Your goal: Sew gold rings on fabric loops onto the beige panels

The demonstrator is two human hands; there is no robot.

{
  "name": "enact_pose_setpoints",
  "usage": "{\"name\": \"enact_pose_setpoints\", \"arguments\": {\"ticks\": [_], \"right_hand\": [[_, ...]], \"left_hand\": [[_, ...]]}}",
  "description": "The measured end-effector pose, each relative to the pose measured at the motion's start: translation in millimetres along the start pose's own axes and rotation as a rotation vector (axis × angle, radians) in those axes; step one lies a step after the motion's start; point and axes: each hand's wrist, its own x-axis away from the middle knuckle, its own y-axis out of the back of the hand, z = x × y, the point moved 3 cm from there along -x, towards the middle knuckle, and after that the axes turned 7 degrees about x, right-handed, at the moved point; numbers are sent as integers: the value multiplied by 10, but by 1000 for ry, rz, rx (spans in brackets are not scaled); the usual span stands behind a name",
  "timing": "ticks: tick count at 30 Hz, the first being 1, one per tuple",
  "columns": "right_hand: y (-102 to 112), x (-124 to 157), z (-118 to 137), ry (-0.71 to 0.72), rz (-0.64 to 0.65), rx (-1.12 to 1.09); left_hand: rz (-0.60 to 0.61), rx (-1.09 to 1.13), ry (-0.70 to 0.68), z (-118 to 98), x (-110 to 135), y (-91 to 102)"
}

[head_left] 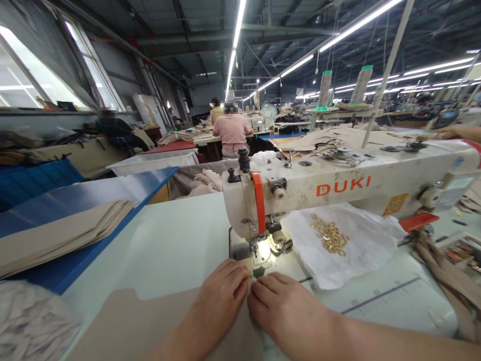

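Pressing tan fabric (150, 321), L hand (221, 297), R hand (287, 307), half-open

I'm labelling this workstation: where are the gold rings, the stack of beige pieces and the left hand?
gold rings (330, 236), head view, middle of the pile.
stack of beige pieces (63, 233), head view, top sheet.
left hand (221, 297), head view, back of the hand.

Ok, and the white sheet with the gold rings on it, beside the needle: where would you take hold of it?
Probably the bare near edge of the white sheet, pinched from the front, close to the right hand. The gold rings heap toward the back, and the sewing machine arm overhangs the far side. Keeping it low should stop the rings sliding.
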Motion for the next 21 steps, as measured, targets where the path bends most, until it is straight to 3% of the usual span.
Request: {"name": "enact_pose_setpoints", "arguments": {"ticks": [21], "right_hand": [[-138, -23, -82, -31, -91, -23]], "left_hand": [[21, 36, 59, 6, 42, 6]]}}
